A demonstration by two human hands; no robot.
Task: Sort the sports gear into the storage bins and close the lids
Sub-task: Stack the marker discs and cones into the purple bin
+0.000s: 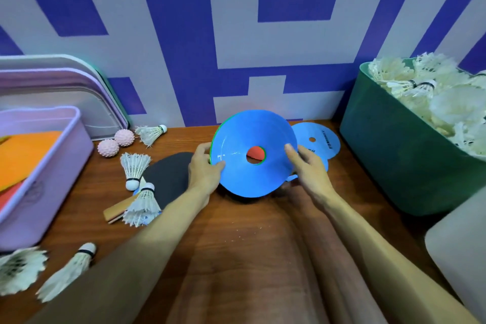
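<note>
My L hand [203, 171] grips the left rim of the blue cone stack [244, 137], R hand [307, 166] the right rim, w/ the stack tilted up off the bench [249, 244]. Another blue cone [322, 139] lies flat just right, near the green bin [389, 160] full of shuttlecocks [447, 102].
</note>
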